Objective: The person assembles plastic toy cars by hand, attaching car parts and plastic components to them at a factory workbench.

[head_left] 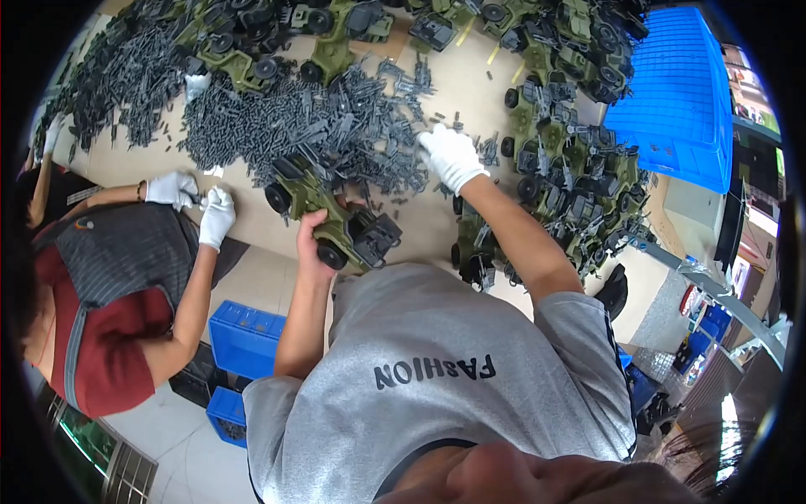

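My bare left hand [314, 244] is closed round a green toy jeep [332, 214] with black wheels, tilted in front of my chest. Out to the right, my white-gloved right hand [452, 157] is at the edge of a heap of small grey plastic parts [260, 118]. Its fingers are bent together and point left; what they pinch, if anything, is too small to make out. A few loose dark parts lie on the table [411, 244] between my hands.
Many more green toy jeeps [550, 160] are crowded along the right and far sides. A large blue crate [672, 101] stands at the far right. To my left a co-worker's gloved hands [217, 217] are at the table edge. Blue bins [243, 336] stand below.
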Tool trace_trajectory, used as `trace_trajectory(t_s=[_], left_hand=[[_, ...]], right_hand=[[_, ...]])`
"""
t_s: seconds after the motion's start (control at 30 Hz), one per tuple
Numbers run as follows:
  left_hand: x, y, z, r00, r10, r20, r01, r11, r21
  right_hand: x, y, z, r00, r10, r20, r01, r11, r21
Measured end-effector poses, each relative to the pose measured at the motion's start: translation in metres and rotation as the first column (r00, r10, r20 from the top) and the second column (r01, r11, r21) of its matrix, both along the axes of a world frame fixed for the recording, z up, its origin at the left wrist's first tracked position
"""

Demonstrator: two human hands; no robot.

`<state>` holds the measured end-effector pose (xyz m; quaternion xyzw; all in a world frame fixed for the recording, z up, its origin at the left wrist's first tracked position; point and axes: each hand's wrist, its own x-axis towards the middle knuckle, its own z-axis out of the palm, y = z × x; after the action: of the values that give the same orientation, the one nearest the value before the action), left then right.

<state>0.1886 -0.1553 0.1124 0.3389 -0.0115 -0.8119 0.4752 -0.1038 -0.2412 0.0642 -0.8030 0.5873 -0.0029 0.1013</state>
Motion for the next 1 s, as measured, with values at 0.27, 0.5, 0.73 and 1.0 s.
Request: trace_trajectory(t_s=[0.27,0.5,0.73,1.0], left_hand=[[-0.031,0.008,0.051,0.978,-0.005,0.211,0.026,0.995,-0.093],[-0.07,0.041,0.091,0.941,-0.115,0.319,0.179,0.967,-0.18],[-0.081,0.074,0.1,0.909,-0.172,0.38,0.267,0.94,-0.213],[-0.07,0.091,0.106,0.883,-0.182,0.432,0.3,0.928,-0.221]], right_hand=[[-0.012,0.071,0.079,0.21,-0.751,0.626,0.287,0.66,0.695],[0.002,0.174,0.155,0.011,-0.589,0.808,0.174,0.797,0.579],[0.013,0.212,0.173,-0.271,-0.651,0.709,0.103,0.713,0.694],[0.02,0.228,0.177,-0.201,-0.611,0.766,0.005,0.781,0.624]])
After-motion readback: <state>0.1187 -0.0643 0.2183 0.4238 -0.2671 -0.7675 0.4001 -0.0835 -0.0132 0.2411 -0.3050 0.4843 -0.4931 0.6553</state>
